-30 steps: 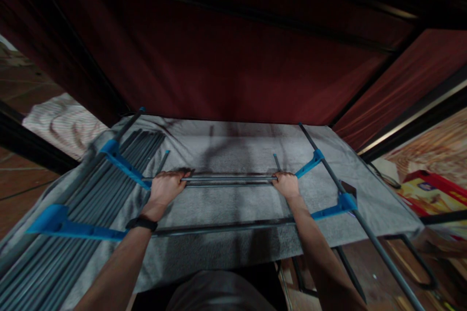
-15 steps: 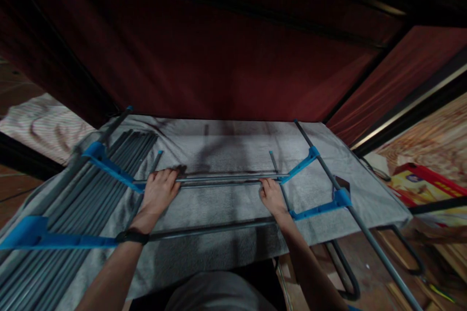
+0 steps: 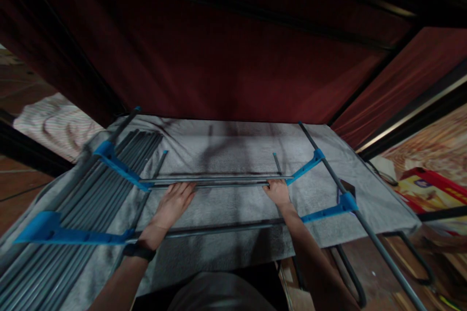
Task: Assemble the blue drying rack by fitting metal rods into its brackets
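Observation:
A frame of grey tubes and blue plastic connectors lies before me on a grey cloth. Two parallel cross tubes run side by side across its middle, and the nearer grey tube (image 3: 231,185) passes under both hands. My left hand (image 3: 175,205), a dark band on its wrist, has its fingers curled over this tube, right of the far left blue connector (image 3: 122,169). Near the far right connector (image 3: 307,165), my right hand (image 3: 278,191) grips the same tube's right end. Another cross tube (image 3: 229,228) lies closer to me, below both hands.
Many loose grey tubes (image 3: 87,221) lie bundled on the left of the cloth (image 3: 233,146). A dark red panel (image 3: 226,58) rises behind. On the right stand a red and yellow box (image 3: 430,187) and, below, black bent metal tubing (image 3: 352,274).
My left hand has slid right along the tube, away from the left connector. My right hand stays by the right end. The view has shifted slightly.

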Demonstrator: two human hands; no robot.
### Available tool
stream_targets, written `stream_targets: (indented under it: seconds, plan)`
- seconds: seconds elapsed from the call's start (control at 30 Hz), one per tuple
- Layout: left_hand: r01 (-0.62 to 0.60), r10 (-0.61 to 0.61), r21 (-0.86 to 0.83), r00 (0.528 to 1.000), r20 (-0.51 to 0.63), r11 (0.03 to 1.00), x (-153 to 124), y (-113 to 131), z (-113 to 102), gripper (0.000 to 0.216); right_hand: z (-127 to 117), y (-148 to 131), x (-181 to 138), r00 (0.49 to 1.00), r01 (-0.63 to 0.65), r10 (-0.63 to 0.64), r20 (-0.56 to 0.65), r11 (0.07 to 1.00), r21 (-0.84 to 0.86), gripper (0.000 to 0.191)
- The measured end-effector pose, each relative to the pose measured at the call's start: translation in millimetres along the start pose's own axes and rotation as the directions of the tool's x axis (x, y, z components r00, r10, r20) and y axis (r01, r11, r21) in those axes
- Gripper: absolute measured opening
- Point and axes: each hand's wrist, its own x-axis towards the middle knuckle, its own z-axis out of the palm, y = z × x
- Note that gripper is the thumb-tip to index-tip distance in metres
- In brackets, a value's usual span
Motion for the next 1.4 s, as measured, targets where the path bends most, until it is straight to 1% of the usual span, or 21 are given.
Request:
stream_targets:
  seconds: [0.07,0.13,0.23,0.37,0.47,0.6,0.83,0.93,1.0,1.07,1.13,1.2,1.27,1.3,1.33,1.37,1.4]
  plan:
    - [0.090,-0.091,0.033,0.995,0.032,0.995,1.0,-7.3,9.1,0.033,-3.8,0.9,2.9,0.998,0.006,-0.005,0.055,1.000,-0.016,0.025]
    - [0.149,-0.150,0.019,0.985,0.088,0.989,2.1,-16.6,17.4,0.031,-6.6,2.3,5.3,0.995,0.002,0.001,0.100,1.000,-0.027,0.026]
    - [0.190,-0.183,-0.029,0.969,0.166,0.981,4.6,-29.7,25.7,0.025,-9.9,3.6,7.0,0.990,0.006,0.002,0.139,0.999,-0.052,0.029]
    - [0.185,-0.166,-0.067,0.960,0.225,0.980,7.9,-39.0,29.2,0.023,-15.0,2.3,7.6,0.986,0.026,-0.014,0.168,0.997,-0.068,0.030]
    - [0.184,-0.161,-0.083,0.960,0.228,0.980,8.8,-39.5,28.1,0.024,-19.1,0.7,8.8,0.983,0.035,-0.022,0.182,0.997,-0.064,0.029]
    - [0.187,-0.160,-0.106,0.962,0.221,0.977,8.6,-37.6,25.5,0.023,-21.9,0.8,8.9,0.984,0.054,-0.044,0.171,0.997,-0.054,0.026]
    - [0.167,-0.141,-0.107,0.965,0.222,0.980,7.8,-41.2,30.8,0.024,-15.8,3.6,2.4,0.991,-0.002,0.009,0.132,0.999,-0.053,0.025]
    - [0.172,-0.148,-0.099,0.966,0.212,0.980,8.3,-42.0,31.2,0.024,-14.7,5.5,3.6,0.992,0.000,0.001,0.128,1.000,-0.014,0.027]
    - [0.172,-0.150,-0.088,0.964,0.218,0.981,8.5,-40.7,28.8,0.024,-14.6,7.1,4.2,0.993,0.011,-0.012,0.120,1.000,0.006,0.027]
    - [0.162,-0.144,-0.077,0.969,0.199,0.984,7.0,-38.1,26.1,0.025,-12.9,8.3,2.1,0.994,0.017,-0.017,0.110,1.000,0.008,0.026]
    - [0.132,-0.121,-0.073,0.984,0.134,0.989,2.4,-34.2,24.9,0.030,-7.7,8.8,-4.3,0.999,0.033,-0.035,0.038,0.999,0.040,0.026]
    - [0.088,-0.086,-0.077,0.996,0.034,0.993,-5.3,-29.2,25.8,0.036,1.6,8.4,-15.0,0.992,0.069,-0.053,-0.117,0.989,0.134,0.029]
    - [0.032,-0.038,-0.084,0.996,-0.076,0.996,-14.5,-22.9,26.9,0.039,13.2,8.2,-28.0,0.960,0.105,-0.021,-0.281,0.952,0.287,0.032]
    - [-0.006,-0.005,-0.087,0.993,-0.118,0.996,-18.7,-19.4,26.5,0.038,18.7,8.8,-34.3,0.938,0.098,0.042,-0.344,0.920,0.380,0.032]
    - [-0.043,0.029,-0.083,0.987,-0.155,0.996,-21.9,-15.6,24.8,0.036,23.5,10.2,-39.9,0.910,0.070,0.141,-0.389,0.874,0.480,0.030]
    - [-0.068,0.053,-0.074,0.981,-0.188,0.995,-23.8,-11.8,21.8,0.034,27.1,12.5,-44.3,0.866,0.025,0.272,-0.419,0.814,0.580,0.028]
    - [-0.078,0.063,-0.063,0.974,-0.216,0.995,-23.9,-8.0,17.4,0.031,29.3,15.7,-47.3,0.801,-0.026,0.417,-0.429,0.741,0.671,0.027]
